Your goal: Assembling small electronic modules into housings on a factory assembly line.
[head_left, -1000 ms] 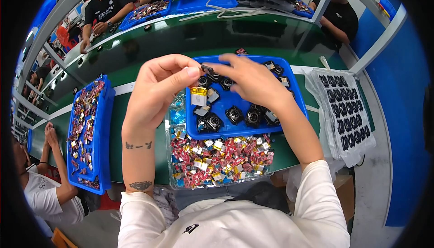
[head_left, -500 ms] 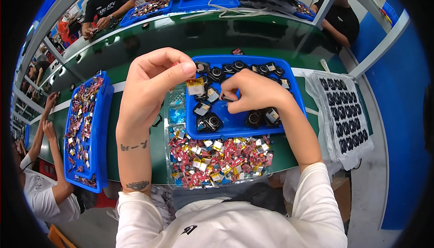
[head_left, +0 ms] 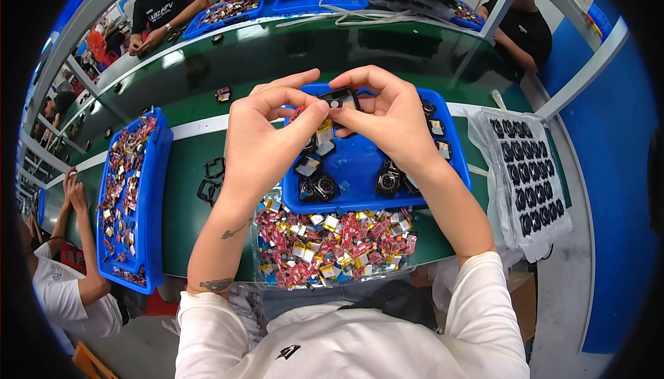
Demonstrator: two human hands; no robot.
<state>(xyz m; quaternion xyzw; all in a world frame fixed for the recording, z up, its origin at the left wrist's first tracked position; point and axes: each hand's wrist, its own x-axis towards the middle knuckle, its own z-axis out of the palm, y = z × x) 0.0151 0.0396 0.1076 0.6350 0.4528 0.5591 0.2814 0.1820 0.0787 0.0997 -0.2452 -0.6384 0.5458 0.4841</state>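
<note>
A small black rounded housing (head_left: 339, 99) is held between both hands above the far part of a blue tray (head_left: 360, 164). The left hand (head_left: 266, 140) is closed on it from the left, thumb and forefinger pinched together at its near-left corner, where a small red-and-yellow part (head_left: 299, 112) is also caught in the grip. The right hand (head_left: 391, 116) is closed on the housing from the right, fingers curled over its far edge and the thumb pressed against its near side. Directly beneath the grip, inside the tray, several more black round housings (head_left: 318, 187) and a few small silver and yellow pieces are scattered. Nearer the person than the grip, just in front of the tray, a clear container (head_left: 266, 268) is heaped with small red, yellow and silver parts. To the left of the grip, two black frames (head_left: 211, 180) lie on the green desk (head_left: 187, 171), and further left a second blue tray (head_left: 155, 171) of the same mixed parts is seen. To the right of the grip, well apart, a white sheet (head_left: 526, 171) bearing rows of black pieces rests at the desk's edge.
</note>
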